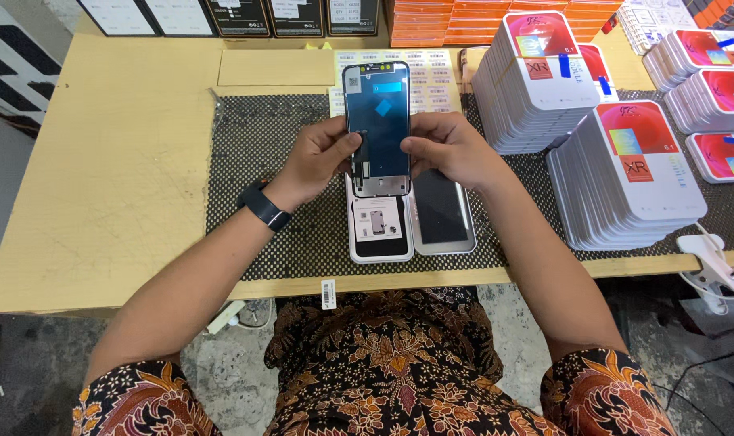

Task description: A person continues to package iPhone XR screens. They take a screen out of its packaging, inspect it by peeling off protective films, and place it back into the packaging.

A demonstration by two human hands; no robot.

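Observation:
A phone display panel [377,105], back side up with a blue square sticker and a metal frame, is held above the mat by both my hands. My left hand [322,153] pinches its left edge, with a dark watch on that wrist. My right hand [447,147] pinches its right edge. Under the panel lies an open white case [411,226], its left half with a small card and its right half lined with dark foam.
A black perforated mat [254,161] covers the wooden table [117,161]. Tall stacks of white flat boxes with red labels [617,178] crowd the right side. Orange boxes and black boxes line the back edge. A sheet of small labels [431,77] lies behind the panel.

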